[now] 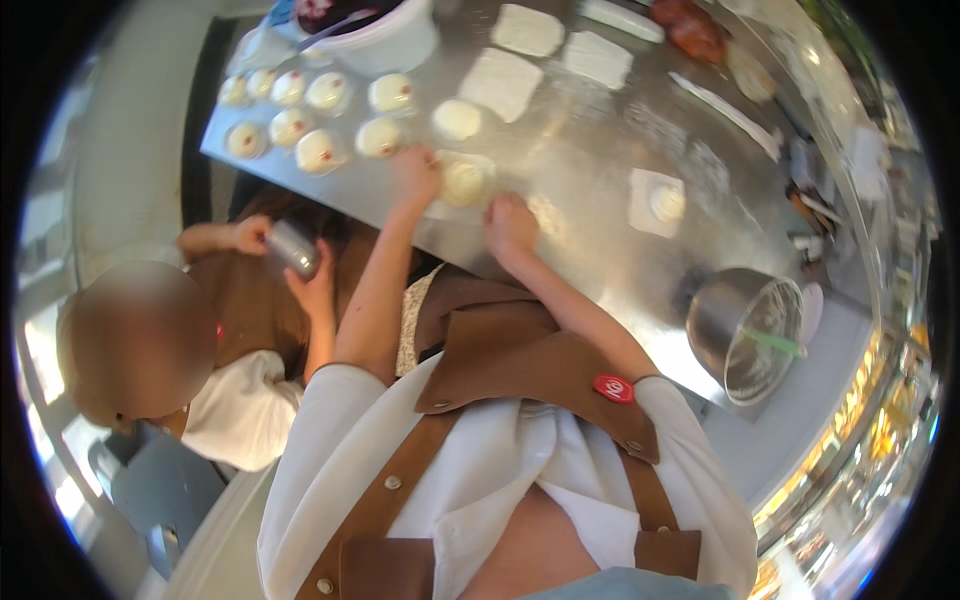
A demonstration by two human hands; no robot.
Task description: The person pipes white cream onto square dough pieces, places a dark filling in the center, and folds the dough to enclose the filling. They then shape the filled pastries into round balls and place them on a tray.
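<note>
A thin white sheet (486, 165) lies near the steel table's front edge, with a pale cream-coloured mound (463, 184) in its middle. My left hand (417, 178) is at the sheet's left side, its fingers curled in. At the lower right corner is my right hand (513, 226), also with bent fingers. Blur hides whether either hand pinches the sheet. Just behind sits a plain round white bun-like piece (457, 120). To the left stand several round white pieces (319, 152) with red dots on top, some in clear cups or wraps.
Flat white sheets (501, 84) lie at the back of the steel table (577, 210). Another sheet (641, 217) bears a cream mound. A metal bowl (720, 330) with a green-handled spatula (776, 342) tilts at right. A white tub (397, 41) stands back left. A co-worker (255, 300) holds a grey container (293, 249).
</note>
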